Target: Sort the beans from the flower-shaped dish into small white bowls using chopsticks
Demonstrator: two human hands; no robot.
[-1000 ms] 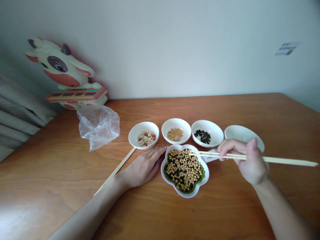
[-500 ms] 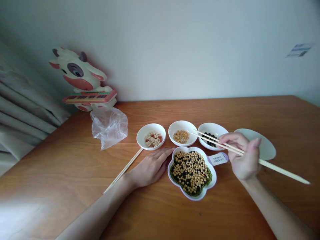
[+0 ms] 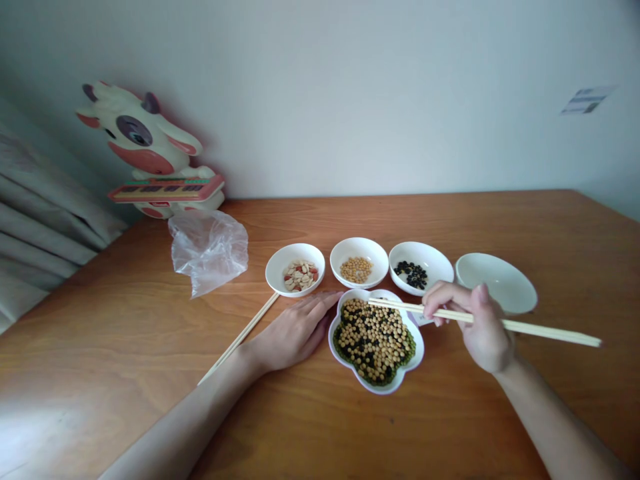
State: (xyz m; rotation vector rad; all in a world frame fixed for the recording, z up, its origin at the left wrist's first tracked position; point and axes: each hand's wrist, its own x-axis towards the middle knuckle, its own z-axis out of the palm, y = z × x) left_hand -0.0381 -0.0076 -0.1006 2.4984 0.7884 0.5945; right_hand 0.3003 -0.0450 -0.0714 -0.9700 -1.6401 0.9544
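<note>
over the bean bowl (image 3: pixel 379 389), the right hand (image 3: pixel 480 330) pinched the chopsticks (image 3: pixel 545 331), tips at its far rim. the left hand (image 3: pixel 293 331) lay flat and open against it; a light, single-bean nip looked wisest.

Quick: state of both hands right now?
Left hand: open, palm down on the table beside the flower-shaped bowl.
Right hand: closed, holding chopsticks over that bowl.

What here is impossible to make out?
Head view, label: mostly covered by the right hand, print too small.
Head view, wall sticker: writing too small and blurred.
Head view, tips of the chopsticks over the flower-shaped bowl: too small to tell whether they grip a bean.
</note>
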